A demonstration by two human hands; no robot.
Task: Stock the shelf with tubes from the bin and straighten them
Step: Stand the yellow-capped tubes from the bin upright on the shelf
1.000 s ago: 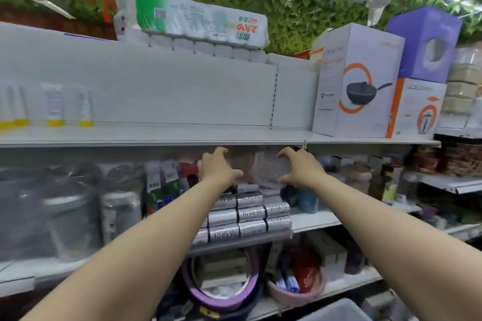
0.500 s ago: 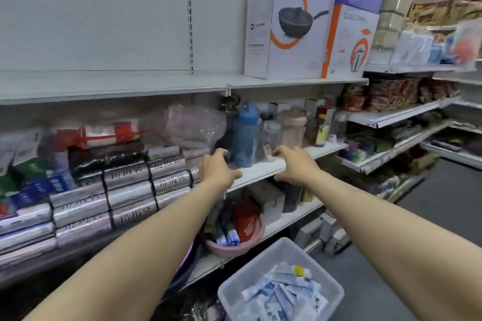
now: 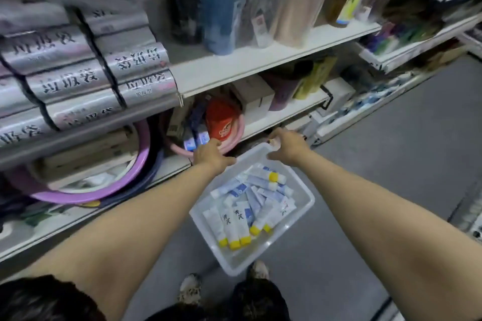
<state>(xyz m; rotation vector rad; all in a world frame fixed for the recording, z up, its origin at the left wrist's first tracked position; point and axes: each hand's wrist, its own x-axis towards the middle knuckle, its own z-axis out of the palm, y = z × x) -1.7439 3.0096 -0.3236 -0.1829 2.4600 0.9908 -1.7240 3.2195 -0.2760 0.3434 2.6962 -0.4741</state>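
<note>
The left hand (image 3: 212,155) is hovering at the far left corner of the translucent white plastic bin (image 3: 309,199). Its fingers are curling down out of sight, so I cannot tell whether it is gripping anything. Inside the bin, the white yellow-capped plastic tubes (image 3: 245,206) are lying in a loose, crisscrossed heap. The right hand (image 3: 288,147) is reaching over the bin's far rim, its grasp equally unreadable. No tube is visibly leaving the bin, so much stocking and straightening is probably remaining.
</note>
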